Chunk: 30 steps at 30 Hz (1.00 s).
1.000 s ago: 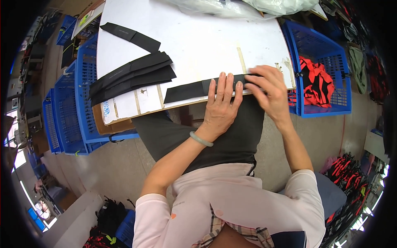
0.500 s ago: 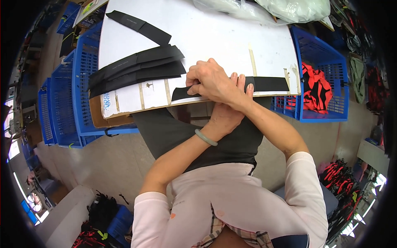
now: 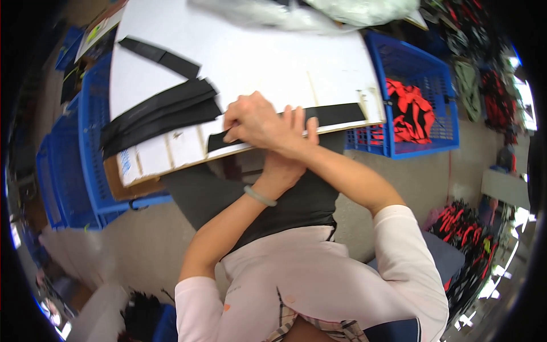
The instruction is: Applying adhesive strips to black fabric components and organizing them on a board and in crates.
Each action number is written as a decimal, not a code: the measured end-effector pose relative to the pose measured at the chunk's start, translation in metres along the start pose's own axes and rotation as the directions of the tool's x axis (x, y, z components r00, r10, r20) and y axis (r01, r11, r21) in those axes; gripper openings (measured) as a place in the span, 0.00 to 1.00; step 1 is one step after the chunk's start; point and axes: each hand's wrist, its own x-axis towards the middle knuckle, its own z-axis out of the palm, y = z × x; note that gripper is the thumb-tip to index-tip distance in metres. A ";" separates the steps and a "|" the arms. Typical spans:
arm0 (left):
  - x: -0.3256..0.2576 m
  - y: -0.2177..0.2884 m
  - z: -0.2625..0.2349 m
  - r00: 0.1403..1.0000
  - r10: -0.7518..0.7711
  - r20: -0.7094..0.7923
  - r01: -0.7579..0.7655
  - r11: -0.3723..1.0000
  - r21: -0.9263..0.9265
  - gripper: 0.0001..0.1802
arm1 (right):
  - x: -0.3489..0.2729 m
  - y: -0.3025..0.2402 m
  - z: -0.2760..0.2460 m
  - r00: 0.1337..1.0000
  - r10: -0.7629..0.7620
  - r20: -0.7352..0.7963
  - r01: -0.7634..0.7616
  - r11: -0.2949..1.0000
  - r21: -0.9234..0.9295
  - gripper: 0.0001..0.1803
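Observation:
A long black strip [image 3: 337, 114] lies along the near edge of the white tabletop [image 3: 268, 62]. My forearms cross, the right over the left. With fingers stretched out flat, my left hand [image 3: 285, 162] rests on the middle of the strip; its palm is partly hidden beneath the right wrist. Farther left, my right hand [image 3: 253, 121] is closed, its thumb and curled fingers touching the strip near its left end. Whatever is between those fingers is hidden. A fanned stack of black strips [image 3: 162, 114] lies to the left, with another black strip [image 3: 160, 57] behind it.
Blue crates [image 3: 94, 142] stand against the table's left side. At its right, a blue crate [image 3: 393, 147] holds red and black pieces [image 3: 409, 111]. Clear plastic bags [image 3: 359, 11] cover the far edge. Red and black goods [image 3: 464, 233] hang at the lower right.
The whole view has shifted, so the table sits farther left and slightly tilted. Both hands keep nearly the same places on the strip.

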 end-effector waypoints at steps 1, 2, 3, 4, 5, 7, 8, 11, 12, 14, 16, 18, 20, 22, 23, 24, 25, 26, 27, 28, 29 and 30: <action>-0.003 -0.004 -0.006 1.000 -0.013 -0.011 0.013 1.000 0.007 0.23 | 0.004 -0.009 0.003 1.000 0.026 0.015 -0.027 0.999 0.045 0.10; -0.003 -0.003 -0.007 1.000 -0.012 -0.007 0.012 1.000 -0.005 0.23 | 0.003 -0.006 0.009 0.999 -0.019 -0.027 0.019 1.000 0.015 0.09; -0.005 -0.005 -0.008 1.000 -0.017 0.003 0.017 1.000 -0.006 0.23 | 0.004 -0.007 0.013 0.999 -0.044 -0.025 0.044 0.999 0.005 0.09; -0.002 -0.001 -0.006 1.000 0.005 -0.015 -0.006 0.999 -0.034 0.23 | 0.001 -0.003 0.013 0.998 -0.024 -0.057 0.024 1.000 -0.003 0.08; 0.000 0.000 -0.006 1.000 0.001 0.000 -0.001 0.999 -0.037 0.23 | -0.001 -0.002 0.013 0.996 -0.013 -0.087 0.013 1.000 0.002 0.08; 0.003 0.004 -0.004 1.000 0.009 0.009 -0.008 0.999 -0.044 0.23 | -0.003 0.003 0.011 0.996 0.049 -0.073 -0.048 0.999 0.009 0.07; 0.004 0.005 -0.001 1.000 0.013 0.021 -0.012 0.999 -0.040 0.23 | -0.003 0.006 0.009 0.994 0.100 -0.045 -0.099 0.995 0.035 0.07; 0.006 0.000 -0.005 0.999 0.015 0.038 -0.016 1.000 0.017 0.25 | 0.003 0.001 0.009 0.997 0.054 -0.052 -0.051 0.998 0.048 0.06; 0.006 -0.003 -0.009 0.999 0.014 0.045 -0.015 0.999 0.035 0.25 | 0.005 -0.003 0.011 0.998 0.033 -0.055 -0.030 0.998 0.061 0.06; 0.000 -0.014 -0.007 0.998 -0.004 0.066 0.001 0.998 0.056 0.25 | 0.012 -0.008 0.012 1.000 -0.024 -0.008 0.024 1.000 -0.010 0.08; -0.001 -0.010 -0.003 0.998 -0.016 0.057 0.015 0.999 0.030 0.25 | 0.010 0.000 0.007 0.998 -0.039 0.058 0.041 0.998 -0.042 0.11; 0.008 -0.003 -0.006 1.000 -0.028 0.005 0.028 0.998 -0.061 0.23 | 0.006 0.005 -0.012 0.998 -0.020 0.061 0.004 0.968 0.252 0.10; 0.009 -0.013 -0.024 1.000 0.024 0.008 -0.023 0.991 -0.131 0.18 | 0.005 -0.007 -0.039 0.975 0.173 0.139 -0.220 0.652 0.726 0.09; 0.009 -0.017 -0.049 0.993 0.120 0.011 -0.117 0.983 -0.138 0.14 | -0.001 -0.019 -0.077 0.953 0.300 0.036 -0.225 0.627 0.745 0.06; 0.011 -0.016 -0.064 0.989 0.149 -0.013 -0.149 0.980 -0.134 0.12 | -0.006 -0.016 -0.091 0.940 0.337 -0.048 -0.191 0.639 0.745 0.05; 0.013 -0.022 -0.090 0.980 0.196 -0.045 -0.199 0.975 -0.102 0.12 | -0.010 -0.011 -0.102 0.937 0.333 -0.110 -0.143 0.648 0.748 0.05; 0.014 -0.029 -0.117 0.977 0.207 -0.051 -0.211 0.971 -0.112 0.12 | -0.014 -0.008 -0.114 0.926 0.333 -0.177 -0.096 0.662 0.744 0.05; 0.016 -0.042 -0.143 0.979 0.171 -0.115 -0.183 0.978 -0.103 0.13 | -0.018 -0.005 -0.123 0.914 0.353 -0.201 -0.075 0.633 0.770 0.06; 0.020 -0.060 -0.163 0.970 0.147 -0.192 -0.155 0.988 -0.025 0.10 | -0.019 -0.005 -0.131 0.898 0.376 -0.228 -0.053 0.608 0.792 0.06; 0.021 -0.084 -0.180 0.974 0.097 -0.204 -0.087 0.995 0.055 0.11 | -0.016 -0.005 -0.136 0.901 0.361 -0.240 -0.045 0.629 0.776 0.08; 0.023 -0.115 -0.189 0.965 0.111 -0.236 -0.079 0.987 0.144 0.12 | -0.008 -0.007 -0.138 0.901 0.355 -0.250 -0.040 0.641 0.766 0.08; 0.020 -0.144 -0.192 0.975 0.016 -0.221 0.030 0.979 0.199 0.13 | 0.006 -0.010 -0.132 0.910 0.334 -0.245 -0.057 0.688 0.724 0.08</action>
